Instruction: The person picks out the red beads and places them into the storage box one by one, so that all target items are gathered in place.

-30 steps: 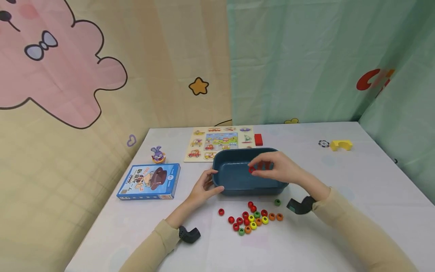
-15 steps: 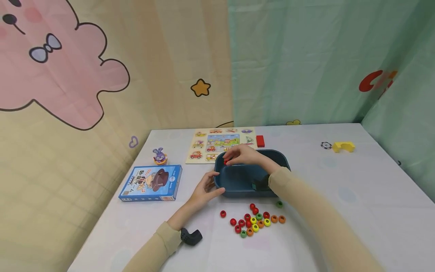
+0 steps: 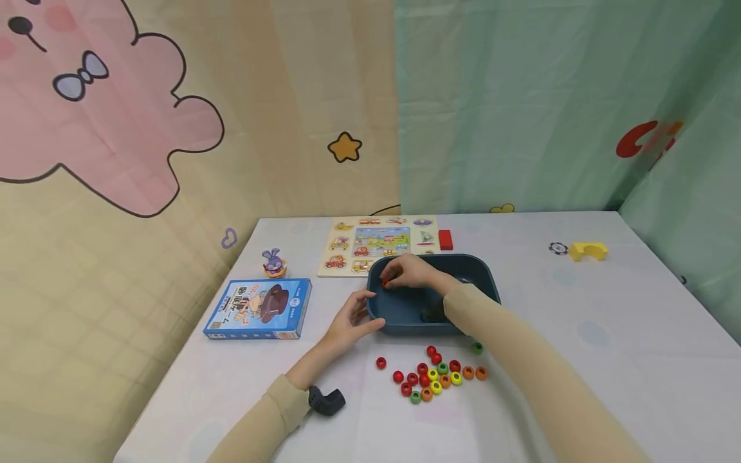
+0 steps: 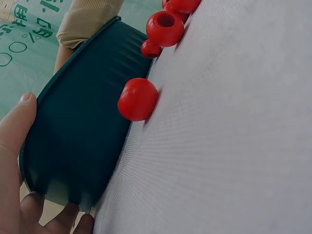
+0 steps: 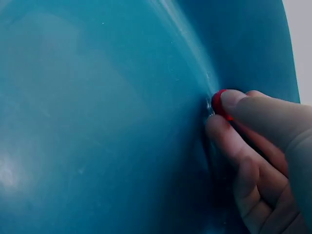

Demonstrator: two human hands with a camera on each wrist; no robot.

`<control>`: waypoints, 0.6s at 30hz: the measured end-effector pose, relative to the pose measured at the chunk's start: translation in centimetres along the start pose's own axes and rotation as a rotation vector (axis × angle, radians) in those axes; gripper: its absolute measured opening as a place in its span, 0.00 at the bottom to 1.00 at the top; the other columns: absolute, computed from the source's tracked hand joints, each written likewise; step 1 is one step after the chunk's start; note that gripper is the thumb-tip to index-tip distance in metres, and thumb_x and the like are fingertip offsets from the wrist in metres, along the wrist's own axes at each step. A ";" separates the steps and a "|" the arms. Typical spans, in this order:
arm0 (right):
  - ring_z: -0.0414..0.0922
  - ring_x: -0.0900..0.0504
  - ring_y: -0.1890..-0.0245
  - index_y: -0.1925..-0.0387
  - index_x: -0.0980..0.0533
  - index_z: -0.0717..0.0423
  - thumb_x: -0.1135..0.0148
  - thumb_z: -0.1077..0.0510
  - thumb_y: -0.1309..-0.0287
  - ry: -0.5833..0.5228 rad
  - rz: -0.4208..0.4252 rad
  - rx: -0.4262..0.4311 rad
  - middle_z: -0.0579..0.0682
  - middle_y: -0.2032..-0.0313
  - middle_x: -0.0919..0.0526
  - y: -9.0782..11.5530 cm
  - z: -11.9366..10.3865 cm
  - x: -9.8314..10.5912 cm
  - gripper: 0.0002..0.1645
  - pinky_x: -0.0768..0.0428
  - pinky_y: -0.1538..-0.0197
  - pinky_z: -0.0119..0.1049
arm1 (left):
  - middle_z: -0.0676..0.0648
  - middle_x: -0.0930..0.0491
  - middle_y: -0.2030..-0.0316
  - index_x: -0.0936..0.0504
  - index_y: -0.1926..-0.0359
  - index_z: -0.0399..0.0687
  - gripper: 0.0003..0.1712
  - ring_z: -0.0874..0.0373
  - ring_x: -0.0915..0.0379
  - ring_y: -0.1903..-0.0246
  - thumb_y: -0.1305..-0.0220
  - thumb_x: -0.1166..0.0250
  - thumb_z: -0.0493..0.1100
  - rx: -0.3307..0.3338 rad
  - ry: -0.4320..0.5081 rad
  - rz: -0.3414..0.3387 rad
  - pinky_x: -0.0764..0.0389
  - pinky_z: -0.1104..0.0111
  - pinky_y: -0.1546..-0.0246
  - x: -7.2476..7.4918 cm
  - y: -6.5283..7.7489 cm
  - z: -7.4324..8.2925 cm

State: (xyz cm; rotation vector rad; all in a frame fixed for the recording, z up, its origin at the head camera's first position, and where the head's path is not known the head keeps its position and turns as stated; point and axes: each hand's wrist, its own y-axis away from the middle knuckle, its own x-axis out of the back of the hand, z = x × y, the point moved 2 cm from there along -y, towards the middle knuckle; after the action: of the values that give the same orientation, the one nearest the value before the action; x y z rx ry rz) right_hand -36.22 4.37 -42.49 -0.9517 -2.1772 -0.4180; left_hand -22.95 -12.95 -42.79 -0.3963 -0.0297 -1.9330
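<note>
In the head view my left hand (image 3: 350,321) grips the left end of a dark blue plastic basin (image 3: 417,329). The left wrist view has the thumb (image 4: 22,114) against the basin's side, the other fingers bent round its end. My right hand (image 3: 412,271) reaches inside, at the far left corner. Seen from the right wrist, its thumb and fingertips pinch a small red bead (image 5: 220,103) low down, where the basin's floor meets the wall. In front of the basin, several red, yellow, orange and green beads (image 3: 424,381) lie loose, one red bead (image 3: 381,363) apart on the left.
Left of the basin are a blue card-game box (image 3: 257,308) and a purple rabbit figurine (image 3: 274,263). Behind it lie a wooden picture puzzle (image 3: 382,241) and a red block (image 3: 445,240). A yellow arch block (image 3: 588,251) and a round chip (image 3: 558,248) sit far right.
My right hand has moved left across the basin with the red bead, then lowered it into the left corner. The left hand keeps its grip on the basin.
</note>
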 end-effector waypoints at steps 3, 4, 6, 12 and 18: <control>0.38 0.22 0.67 0.61 0.21 0.55 0.37 0.59 0.49 0.030 0.000 -0.007 0.45 0.65 0.19 0.0 0.2 0.0 0.12 0.22 0.61 0.29 | 0.37 0.50 0.35 0.42 0.41 0.36 0.34 0.48 0.50 0.37 0.44 0.37 0.42 0.004 -0.003 -0.003 0.42 0.56 0.40 0.0 -0.2 0.0; 0.38 0.22 0.67 0.61 0.21 0.55 0.37 0.59 0.49 0.034 -0.001 -0.007 0.45 0.65 0.19 0.0 0.2 0.0 0.12 0.22 0.61 0.29 | 0.38 0.50 0.35 0.42 0.41 0.36 0.34 0.49 0.50 0.37 0.44 0.37 0.42 0.007 -0.002 -0.003 0.42 0.56 0.40 0.0 -0.1 0.0; 0.37 0.22 0.68 0.61 0.21 0.54 0.37 0.59 0.49 0.040 0.002 -0.009 0.44 0.66 0.19 0.0 0.2 -0.2 0.12 0.22 0.63 0.29 | 0.38 0.50 0.35 0.42 0.41 0.37 0.34 0.49 0.49 0.37 0.44 0.37 0.43 0.008 -0.004 -0.002 0.41 0.57 0.40 0.0 -0.1 0.0; 0.37 0.22 0.70 0.60 0.21 0.54 0.35 0.57 0.51 0.081 0.009 -0.051 0.44 0.65 0.19 0.1 -0.3 0.1 0.14 0.22 0.65 0.29 | 0.39 0.50 0.35 0.41 0.41 0.38 0.33 0.49 0.49 0.37 0.44 0.37 0.42 0.007 -0.001 -0.001 0.41 0.57 0.40 0.0 -0.1 0.1; 0.37 0.21 0.65 0.58 0.22 0.54 0.34 0.53 0.52 0.087 0.047 -0.034 0.45 0.62 0.19 0.4 -1.8 1.9 0.18 0.22 0.61 0.30 | 0.40 0.49 0.35 0.41 0.42 0.37 0.33 0.48 0.48 0.38 0.44 0.37 0.43 0.018 -0.008 0.011 0.41 0.56 0.41 0.0 0.0 0.2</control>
State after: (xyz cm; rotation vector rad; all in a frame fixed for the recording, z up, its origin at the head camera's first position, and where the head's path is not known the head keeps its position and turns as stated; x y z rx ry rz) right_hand -35.92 4.66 -39.92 -0.9836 -2.0713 -0.4663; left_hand -22.91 -12.88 -42.60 -0.3913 -0.0493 -1.9194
